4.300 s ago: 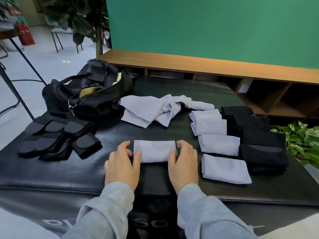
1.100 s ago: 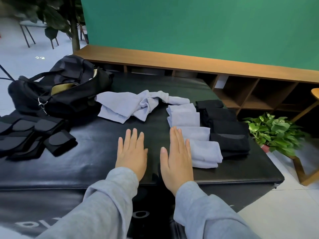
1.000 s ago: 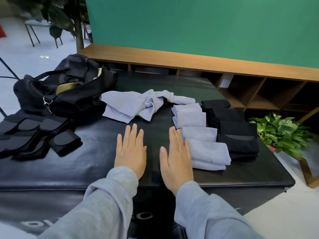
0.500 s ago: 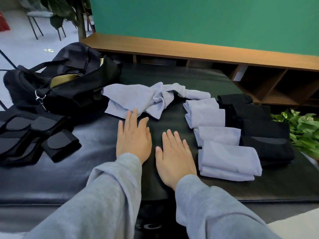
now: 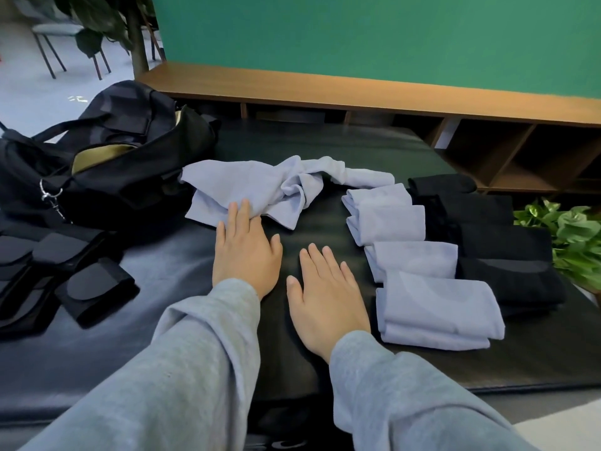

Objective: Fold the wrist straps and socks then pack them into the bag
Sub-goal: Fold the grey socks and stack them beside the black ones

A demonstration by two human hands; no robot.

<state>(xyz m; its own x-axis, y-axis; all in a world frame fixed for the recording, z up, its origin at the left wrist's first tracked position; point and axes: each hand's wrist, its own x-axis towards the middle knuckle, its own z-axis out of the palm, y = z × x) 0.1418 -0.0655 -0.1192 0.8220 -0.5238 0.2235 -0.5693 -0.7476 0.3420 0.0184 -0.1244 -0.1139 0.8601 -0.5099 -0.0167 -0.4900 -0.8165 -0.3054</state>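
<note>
Left hand [image 5: 246, 252] flat and spread, palm down on the black desk [image 5: 169, 288], fingertips [image 5: 239, 210] resting on the near edge of the loose pile of light-blue socks [image 5: 260, 190]; nothing gripped. Right hand [image 5: 325, 294] likewise flat and spread, fingers straight, palm down on bare desk just beside the left one, holding nothing. Grey sleeves [image 5: 201, 362] on both forearms.

Immediately right of the right hand, a row of folded light-blue socks [image 5: 413, 258] running from near to far, the nearest bundle [image 5: 435, 310] a stack of two. Beyond that row, touching it, a second row of folded black socks [image 5: 500, 242], also near to far. Unfolded light-blue pile lying crumpled between the folded row and the bag.

Far left of the desk: black bag [image 5: 123, 157], unzipped, tan lining showing in the opening, a metal clip hanging at its side. In front of the bag, near the left edge, a cluster of black wrist straps [image 5: 65, 271], folded and overlapping, outside the bag.

Behind the desk, a low wooden shelf [image 5: 390, 92] against a green wall [image 5: 374, 37]. Leafy green plant [image 5: 572, 232] off the right edge of the desk.
</note>
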